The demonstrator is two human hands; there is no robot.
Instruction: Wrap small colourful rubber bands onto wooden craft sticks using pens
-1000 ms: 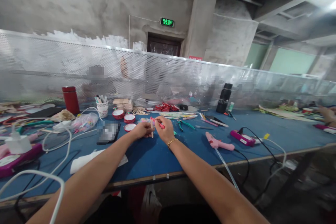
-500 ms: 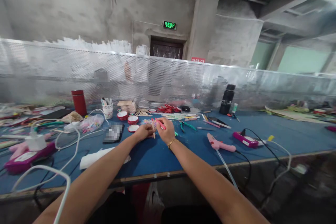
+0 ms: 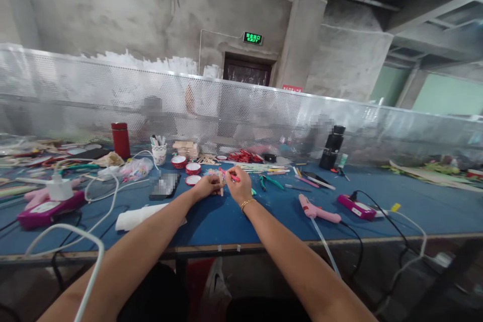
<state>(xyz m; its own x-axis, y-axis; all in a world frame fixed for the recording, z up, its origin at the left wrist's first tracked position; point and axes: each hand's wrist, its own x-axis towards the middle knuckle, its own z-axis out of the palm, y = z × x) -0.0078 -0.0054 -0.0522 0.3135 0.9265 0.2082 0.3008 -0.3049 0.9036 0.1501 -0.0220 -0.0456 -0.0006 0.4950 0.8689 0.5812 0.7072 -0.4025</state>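
Observation:
My left hand point(image 3: 206, 187) pinches a flat wooden craft stick point(image 3: 222, 190) that points down toward the blue tabletop. My right hand point(image 3: 240, 186), with a gold bracelet at the wrist, is closed on a red-pink pen point(image 3: 234, 178). The pen's far end meets the stick or sits just beside it; which one is too small to tell. Behind my hands lies a patch of small multicoloured pieces, partly hidden by my fingers. Left of them are white-and-red round lids point(image 3: 193, 180). Green-handled pliers point(image 3: 272, 182) rest to the right.
A pink glue gun point(image 3: 319, 211) lies at the right near a purple power box point(image 3: 356, 206). On the left are a phone point(image 3: 164, 186), a white roll point(image 3: 138, 217), looping white cables and a red flask point(image 3: 120, 140). A black bottle point(image 3: 332, 148) stands by the perforated screen point(image 3: 241, 110).
My head view has shifted slightly, so the scene sits a little further right. The stick stands more upright between my hands, and the pen has tilted flatter. Both hands keep their hold.

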